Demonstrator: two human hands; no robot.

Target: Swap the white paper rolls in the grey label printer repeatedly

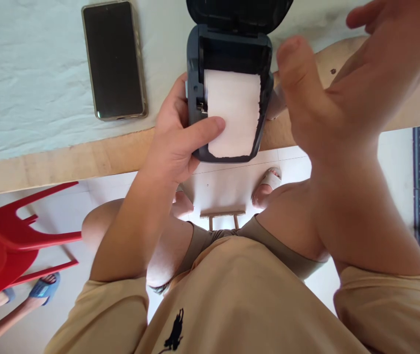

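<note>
A dark portable printer (193, 59) is held over the table's front edge, its black lid (239, 12) swung up at the far end. Inside its compartment lies a roll of white paper (235, 108). My left hand (175, 132) grips the printer from the left side, fingers beneath it and the thumb lying on the paper. Just right of the printer, my right hand (328, 98) is raised close to the camera. Its thumb and fingers are spread apart, with nothing seen in them. A small pale thing (276, 104) partly behind the right thumb is too hidden to name.
A phone (114, 59) with a dark screen lies on the pale cloth (29, 73) at the left. The wooden table edge (66, 160) runs in front of me. A red plastic chair (7, 246) stands lower left, beside another person's foot in a blue slipper (45, 287).
</note>
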